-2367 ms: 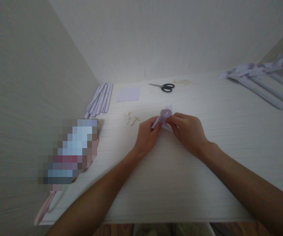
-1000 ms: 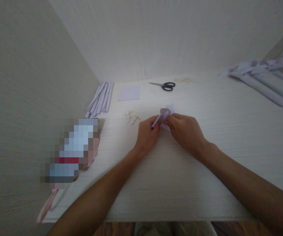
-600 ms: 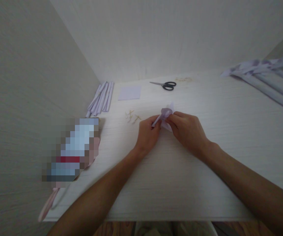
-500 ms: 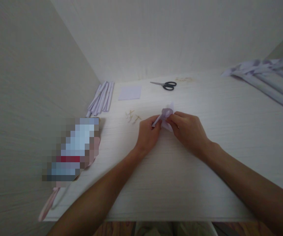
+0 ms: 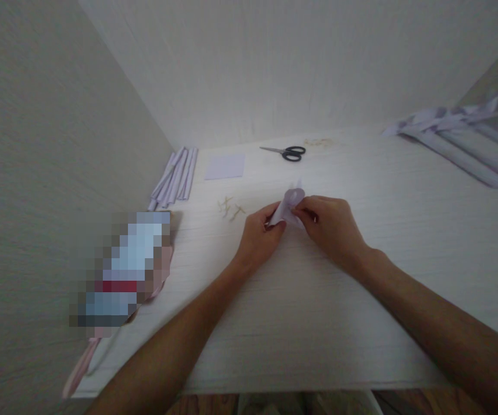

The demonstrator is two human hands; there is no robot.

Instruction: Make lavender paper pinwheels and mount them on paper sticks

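Note:
Above the middle of the table, a small folded piece of pale lilac paper (image 5: 284, 212) is pinched between both hands. Its pointed flaps stick up on the far side, and a rounded part shows at the top. My left hand (image 5: 261, 230) grips the paper's left side between thumb and fingers. On the right edge of the paper, the fingertips of my right hand (image 5: 324, 222) are pressed together. Blur hides the exact folds. Left of the paper lie several thin yellowish strands (image 5: 231, 208).
Black-handled scissors (image 5: 290, 153) lie at the back beside more yellowish strands (image 5: 318, 142). A flat lilac sheet (image 5: 225, 166) and rolled paper tubes (image 5: 175, 177) are at the back left. Longer paper rolls with pointed pieces (image 5: 460, 147) lie far right. A pixelated object (image 5: 132, 259) stands left.
The paper in my hands has turned, so a wider flat flap now faces me by my left thumb. My right fingers have shifted slightly. The whole view has moved a little.

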